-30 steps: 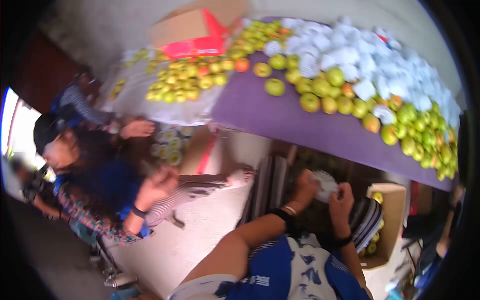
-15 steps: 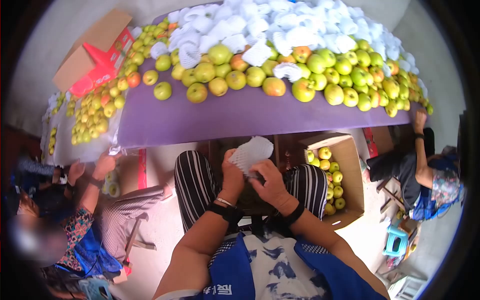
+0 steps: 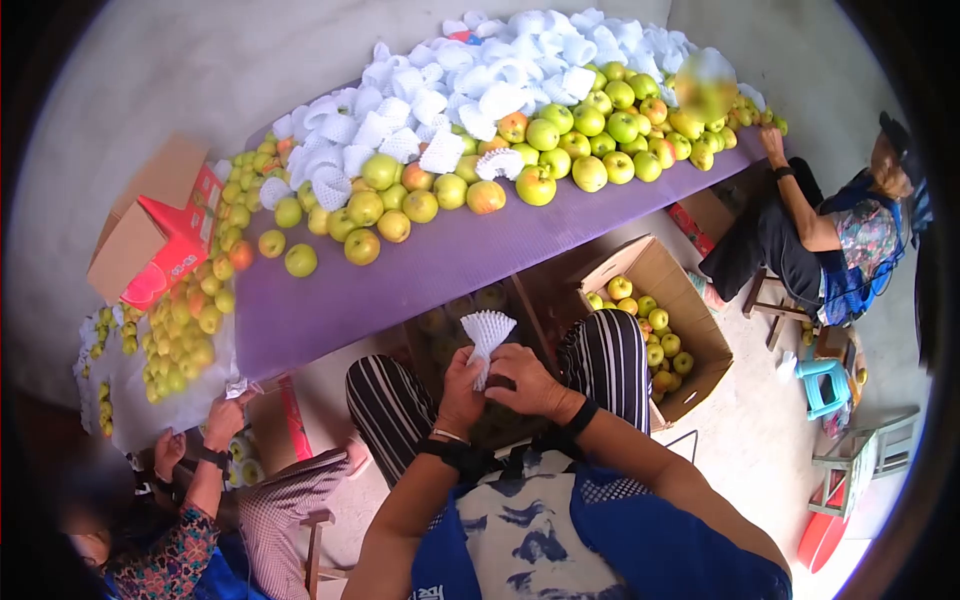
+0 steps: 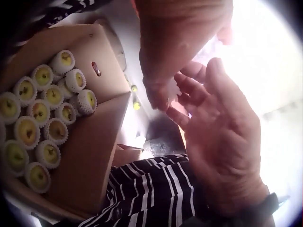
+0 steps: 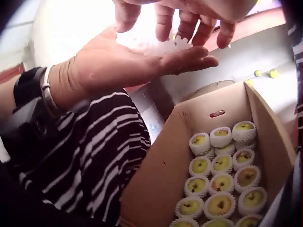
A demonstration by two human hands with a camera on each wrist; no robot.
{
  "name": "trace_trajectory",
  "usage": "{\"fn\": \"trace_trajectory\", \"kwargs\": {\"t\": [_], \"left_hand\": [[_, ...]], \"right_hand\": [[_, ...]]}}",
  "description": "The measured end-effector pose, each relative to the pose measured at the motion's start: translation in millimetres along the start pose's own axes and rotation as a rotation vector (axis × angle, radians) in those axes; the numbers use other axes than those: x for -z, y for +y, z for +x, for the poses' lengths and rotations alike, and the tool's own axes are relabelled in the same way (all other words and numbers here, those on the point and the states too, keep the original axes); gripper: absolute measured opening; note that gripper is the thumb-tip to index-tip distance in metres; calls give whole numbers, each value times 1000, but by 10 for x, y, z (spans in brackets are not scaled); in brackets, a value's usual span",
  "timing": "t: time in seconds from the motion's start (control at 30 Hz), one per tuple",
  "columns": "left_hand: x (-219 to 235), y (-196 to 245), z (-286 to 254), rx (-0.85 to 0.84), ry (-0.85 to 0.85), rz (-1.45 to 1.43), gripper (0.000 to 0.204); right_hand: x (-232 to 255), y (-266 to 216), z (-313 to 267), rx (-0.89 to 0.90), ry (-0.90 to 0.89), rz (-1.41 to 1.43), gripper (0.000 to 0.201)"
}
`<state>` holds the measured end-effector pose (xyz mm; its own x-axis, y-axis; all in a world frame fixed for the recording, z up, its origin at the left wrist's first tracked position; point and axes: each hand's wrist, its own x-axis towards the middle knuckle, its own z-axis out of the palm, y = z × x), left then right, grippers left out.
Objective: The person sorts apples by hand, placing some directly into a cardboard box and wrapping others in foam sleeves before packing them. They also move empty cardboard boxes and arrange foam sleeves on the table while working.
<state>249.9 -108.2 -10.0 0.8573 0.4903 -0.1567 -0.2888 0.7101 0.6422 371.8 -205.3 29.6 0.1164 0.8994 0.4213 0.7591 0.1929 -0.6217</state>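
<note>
Between my two hands stands a flattened white foam net sleeve [image 3: 488, 332], fanned out at its top. My left hand [image 3: 462, 392] holds its lower part between thumb and fingers, the fingers lying nearly straight in the right wrist view. Close on the other side is my right hand [image 3: 532, 382], its fingers loosely bent and spread, fingertips right at the sleeve's lower end. That scalloped end [image 5: 181, 41] shows between the hands, washed out by glare. Below them, a cardboard box [image 4: 85, 156] holds rows of apples [image 5: 220, 182] in white foam sleeves.
A purple-topped table [image 3: 400, 290] carries many loose apples [image 3: 590, 172] and a heap of foam sleeves [image 3: 470, 80]. Beside my right knee stands a box [image 3: 700, 310] of bare apples. One person [image 3: 850, 230] sits at the far right, another [image 3: 170, 540] at the left.
The head view has swung from the left towards the right. In my hands the foam sleeve has gone from lying broad and slanted to standing narrow and upright.
</note>
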Motion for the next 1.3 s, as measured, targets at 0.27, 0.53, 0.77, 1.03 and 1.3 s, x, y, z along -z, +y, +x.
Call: {"fn": "trace_trajectory", "kwargs": {"t": [0.27,0.53,0.77,1.03,1.3], "left_hand": [[-39,-89,-91,-166,241,238,30],[-190,195,-195,-49,44,681,26],[193,194,-303,-160,125,539,29],[937,63,-287,-425,-2,1356,26],[866,-32,-138,-233,75,660,18]], "right_hand": [[-312,-114,5,-685,-67,986,45],[-518,-103,90,-921,13,1065,45],[-731,-101,147,-794,-178,317,27],[-1450,69,-169,-352,-206,484,39],[-1209,231,-359,-518,-400,272,24]]}}
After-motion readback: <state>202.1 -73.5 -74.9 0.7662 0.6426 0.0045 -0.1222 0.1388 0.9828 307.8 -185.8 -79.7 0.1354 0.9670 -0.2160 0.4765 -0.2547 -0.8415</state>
